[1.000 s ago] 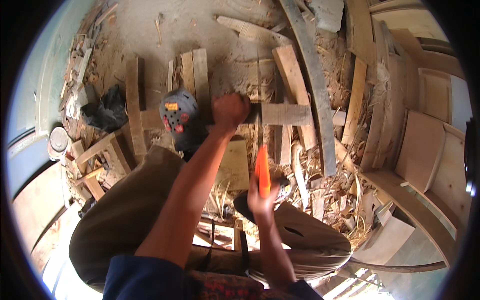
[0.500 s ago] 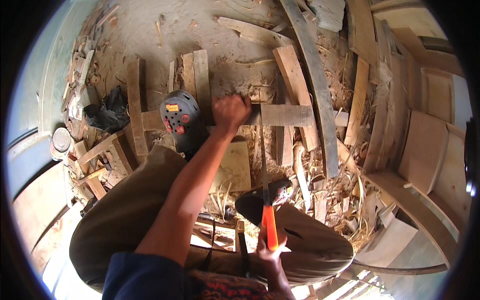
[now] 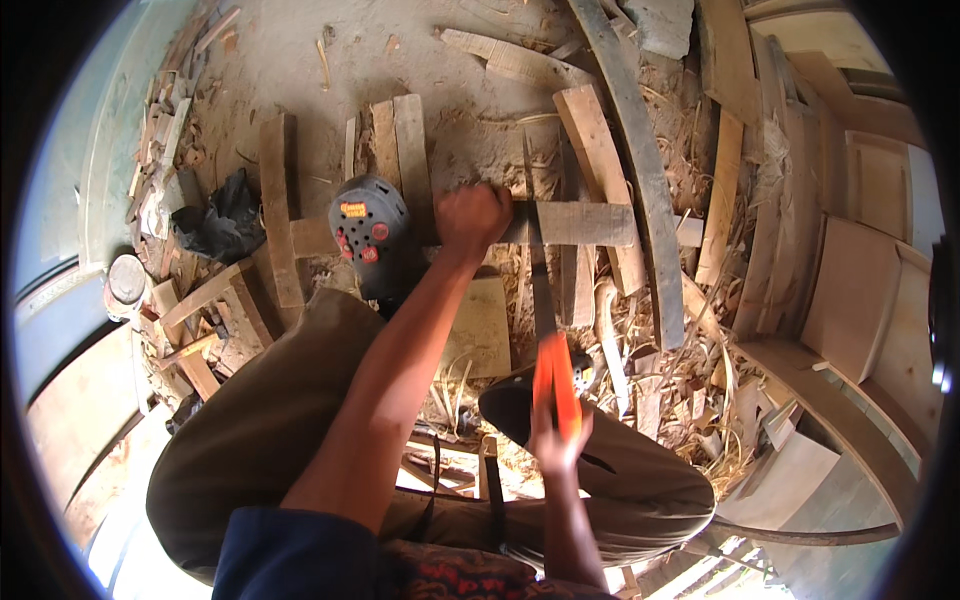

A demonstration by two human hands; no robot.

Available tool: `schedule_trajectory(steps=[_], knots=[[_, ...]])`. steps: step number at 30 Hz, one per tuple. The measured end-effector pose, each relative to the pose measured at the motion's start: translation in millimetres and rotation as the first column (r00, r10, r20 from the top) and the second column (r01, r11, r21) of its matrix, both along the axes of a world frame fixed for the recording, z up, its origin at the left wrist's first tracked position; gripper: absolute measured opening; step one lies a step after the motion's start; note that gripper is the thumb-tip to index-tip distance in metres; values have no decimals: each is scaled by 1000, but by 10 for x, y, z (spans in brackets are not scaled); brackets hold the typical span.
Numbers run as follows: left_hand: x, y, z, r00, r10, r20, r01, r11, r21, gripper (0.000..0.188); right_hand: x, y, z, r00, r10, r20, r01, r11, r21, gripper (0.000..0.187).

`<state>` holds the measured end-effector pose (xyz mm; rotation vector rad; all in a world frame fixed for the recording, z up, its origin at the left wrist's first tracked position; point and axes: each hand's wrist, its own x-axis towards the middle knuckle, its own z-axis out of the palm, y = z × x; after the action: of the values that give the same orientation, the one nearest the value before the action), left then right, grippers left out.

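Note:
My right hand [image 3: 556, 440] is wrapped round the orange handle of a handsaw [image 3: 541, 290]. The blade points away from me and crosses a wooden board [image 3: 585, 224] that lies sideways. Just left of the blade, my left hand [image 3: 474, 214] is closed over the board and presses it down; its fingertips are hidden. A dark clog [image 3: 370, 235] on my left foot stands on the board farther left. Other wood pieces, including a plank [image 3: 600, 180], lie under the board's right end. My other clog [image 3: 508, 408] is partly hidden behind the saw handle.
A long grey plank [image 3: 640, 180] runs along the right of the board. Wood shavings and offcuts [image 3: 690, 410] cover the ground at right. At left are a black plastic bag [image 3: 220, 218], a can [image 3: 126, 277] and a wood scrap pile [image 3: 235, 300]. Panels [image 3: 850, 300] lean at far right.
The saw and my right hand have moved forward, away from me, so the handle is nearer the board. My left hand keeps its place on the board.

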<state>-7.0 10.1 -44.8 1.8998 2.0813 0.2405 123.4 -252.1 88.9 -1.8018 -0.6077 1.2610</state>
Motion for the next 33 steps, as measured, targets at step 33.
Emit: schedule_trajectory(steps=[33], knots=[[-43,165,-21,998,25,-52,-23,999,42,45,-51,31,44,987,81,138,-83,997,9,16]])
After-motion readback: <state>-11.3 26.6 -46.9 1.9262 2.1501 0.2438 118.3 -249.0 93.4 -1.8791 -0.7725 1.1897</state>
